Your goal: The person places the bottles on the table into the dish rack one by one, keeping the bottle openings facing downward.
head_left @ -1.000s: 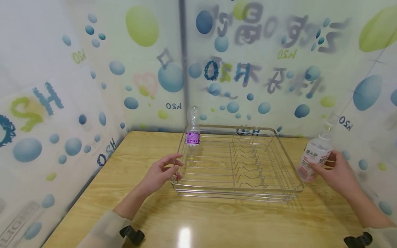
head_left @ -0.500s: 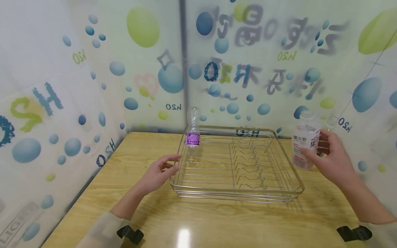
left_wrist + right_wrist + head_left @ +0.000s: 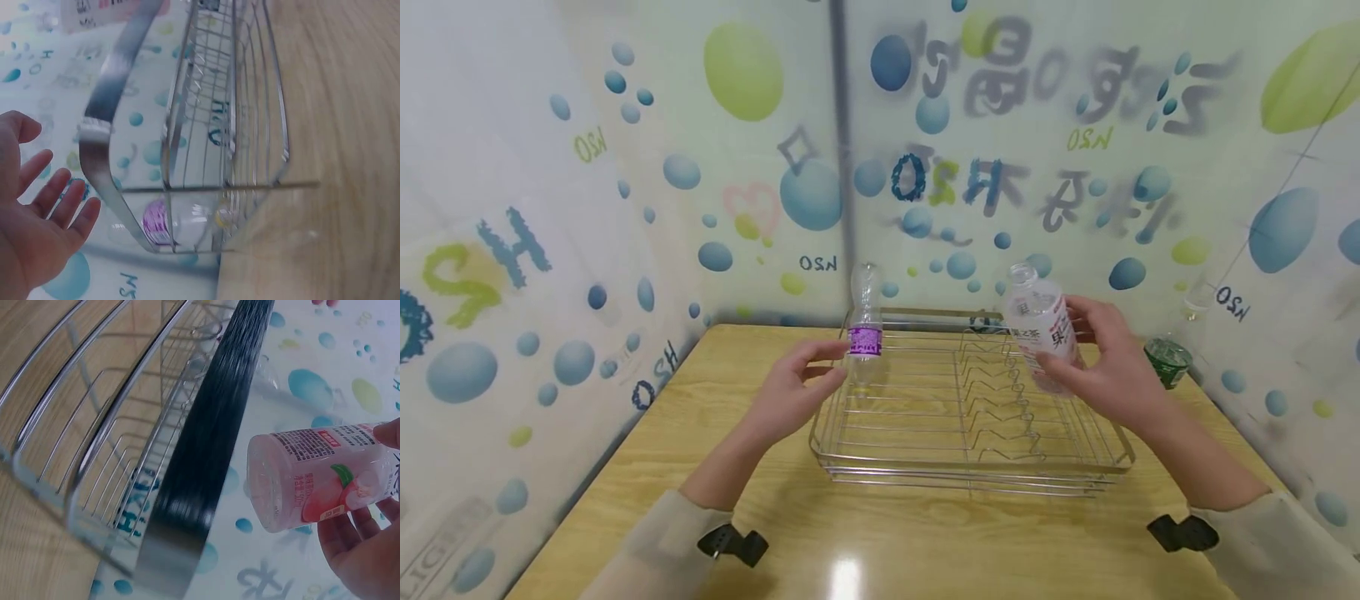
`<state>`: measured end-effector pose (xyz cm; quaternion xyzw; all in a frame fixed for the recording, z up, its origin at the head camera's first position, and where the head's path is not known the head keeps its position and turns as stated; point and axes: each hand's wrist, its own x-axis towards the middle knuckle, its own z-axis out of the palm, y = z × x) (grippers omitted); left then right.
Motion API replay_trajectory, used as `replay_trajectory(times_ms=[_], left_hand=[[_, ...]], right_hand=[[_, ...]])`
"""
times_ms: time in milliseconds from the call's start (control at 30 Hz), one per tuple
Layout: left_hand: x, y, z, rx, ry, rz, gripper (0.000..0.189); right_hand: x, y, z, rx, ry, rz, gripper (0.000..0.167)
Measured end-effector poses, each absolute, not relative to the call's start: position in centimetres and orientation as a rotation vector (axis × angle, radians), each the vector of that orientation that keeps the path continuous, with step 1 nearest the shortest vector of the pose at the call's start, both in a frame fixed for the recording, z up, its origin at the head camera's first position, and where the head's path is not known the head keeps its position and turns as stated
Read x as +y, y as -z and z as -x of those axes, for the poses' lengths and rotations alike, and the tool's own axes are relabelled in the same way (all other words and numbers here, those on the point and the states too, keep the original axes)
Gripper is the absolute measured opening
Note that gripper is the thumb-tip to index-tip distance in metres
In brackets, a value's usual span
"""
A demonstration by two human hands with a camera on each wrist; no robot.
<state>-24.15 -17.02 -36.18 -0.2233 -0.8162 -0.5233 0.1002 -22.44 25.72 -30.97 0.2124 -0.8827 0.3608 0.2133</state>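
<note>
My right hand (image 3: pixel 1112 358) grips a clear plastic drink bottle (image 3: pixel 1037 337) with a white and pink label, its neck up and tilted slightly. The bottle is over the right side of a wire dish rack (image 3: pixel 970 465). Seen from the right wrist, the bottle's peach picture (image 3: pixel 331 497) faces the camera and its base points at the rack's flat metal rim (image 3: pixel 200 444). At the rack's left end, my left hand (image 3: pixel 797 392) has its fingers loosely spread and holds nothing. Inside that end of the rack stands a clear bottle with a purple label (image 3: pixel 865 340).
Behind the right forearm, a bottle with a green label (image 3: pixel 1168 360) stands on the wooden table (image 3: pixel 925 542) near the right wall. Bubble-printed sheets (image 3: pixel 752 275) close in the table at the back and both sides.
My right hand has brought the peach bottle leftward from beside the rack to over its right side, uncovering the green-labelled bottle. The left hand has shifted slightly up toward the purple-labelled bottle.
</note>
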Motion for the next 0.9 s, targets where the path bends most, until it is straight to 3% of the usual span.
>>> replay_trajectory(times_ms=[600,900], left_hand=[[-12.8,34.6,24.5,-2.445,1.637,0.876,0.045],[-11.9,34.4,24.7,-2.491,1.628,0.912,0.070]], right_hand=[[21.1,31.7,22.5,-2.602,-0.952,-0.746,0.071],[20.3,32.1,22.2,-2.622,-0.656,-0.871,0.073]])
